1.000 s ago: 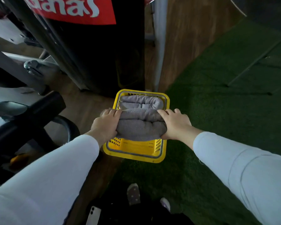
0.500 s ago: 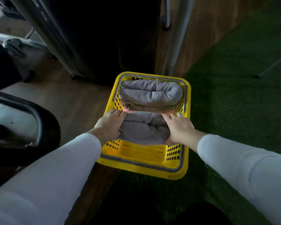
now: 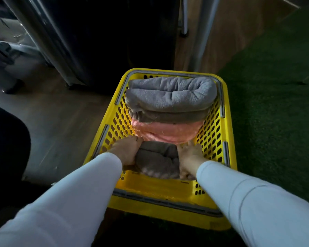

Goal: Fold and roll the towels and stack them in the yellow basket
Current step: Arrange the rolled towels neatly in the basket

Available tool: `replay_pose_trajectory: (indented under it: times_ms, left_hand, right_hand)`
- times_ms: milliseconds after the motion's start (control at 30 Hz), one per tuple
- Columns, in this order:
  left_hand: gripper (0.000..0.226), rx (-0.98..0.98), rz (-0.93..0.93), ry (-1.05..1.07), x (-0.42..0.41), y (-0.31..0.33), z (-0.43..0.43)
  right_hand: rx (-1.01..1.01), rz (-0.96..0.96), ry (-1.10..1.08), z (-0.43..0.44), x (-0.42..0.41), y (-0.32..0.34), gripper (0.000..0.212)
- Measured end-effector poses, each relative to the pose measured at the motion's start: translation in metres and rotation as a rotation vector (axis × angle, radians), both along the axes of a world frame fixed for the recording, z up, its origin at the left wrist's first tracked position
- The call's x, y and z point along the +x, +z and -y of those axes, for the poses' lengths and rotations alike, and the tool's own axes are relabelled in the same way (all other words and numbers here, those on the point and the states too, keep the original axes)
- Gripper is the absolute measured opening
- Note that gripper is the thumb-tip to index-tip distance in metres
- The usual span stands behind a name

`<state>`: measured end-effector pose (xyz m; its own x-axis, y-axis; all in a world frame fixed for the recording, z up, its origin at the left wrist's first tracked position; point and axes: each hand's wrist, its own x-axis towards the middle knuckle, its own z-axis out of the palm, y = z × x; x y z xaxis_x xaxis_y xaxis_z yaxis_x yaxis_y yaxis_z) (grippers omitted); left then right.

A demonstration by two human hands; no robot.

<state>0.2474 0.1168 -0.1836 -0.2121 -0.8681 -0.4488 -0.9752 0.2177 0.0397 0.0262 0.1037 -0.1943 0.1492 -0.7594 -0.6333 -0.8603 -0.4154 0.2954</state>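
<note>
The yellow basket [image 3: 212,143] stands on the floor in the middle of the head view. Against its far wall lies a stack of rolled towels: a grey one [image 3: 169,93] on top and a pink one [image 3: 166,132] lower down. A further rolled grey towel [image 3: 157,159] sits low in the near half of the basket. My left hand [image 3: 127,152] grips its left end and my right hand [image 3: 189,155] grips its right end, both reaching down inside the basket.
A tall dark cabinet [image 3: 103,38] rises just behind the basket, beside a metal post [image 3: 203,32]. Green turf [image 3: 275,113] covers the floor to the right and wood flooring [image 3: 64,118] lies to the left. A dark rounded object [image 3: 5,148] sits at the left edge.
Both hands have lowered the grey roll from above the rim down into the near half of the basket. The camera has moved closer, and the pink towel now shows.
</note>
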Motion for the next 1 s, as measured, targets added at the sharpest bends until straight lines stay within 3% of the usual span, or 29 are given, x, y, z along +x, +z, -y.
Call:
replay_pose_trajectory:
  times_ms: [267, 433, 500, 700, 1000]
  left_hand:
    - [0.081, 0.135, 0.206, -0.140, -0.004, -0.056, 0.019]
    - [0.084, 0.070, 0.286, -0.182, -0.005, -0.070, 0.039]
    - [0.087, 0.018, 0.256, -0.136, -0.006, -0.082, 0.045]
    - [0.064, -0.167, 0.202, -0.087, 0.004, -0.093, 0.057]
    - [0.073, -0.092, -0.092, 0.274, -0.001, -0.118, 0.057]
  right_hand:
    - [0.025, 0.005, -0.002, -0.001, 0.003, -0.046, 0.104]
    - [0.018, 0.093, -0.148, 0.000, 0.006, -0.062, 0.107]
    - [-0.035, 0.129, -0.184, 0.002, 0.005, -0.069, 0.098]
    - [-0.103, 0.223, -0.328, 0.021, 0.001, -0.089, 0.084]
    - [-0.280, 0.322, -0.468, 0.027, 0.002, -0.095, 0.064]
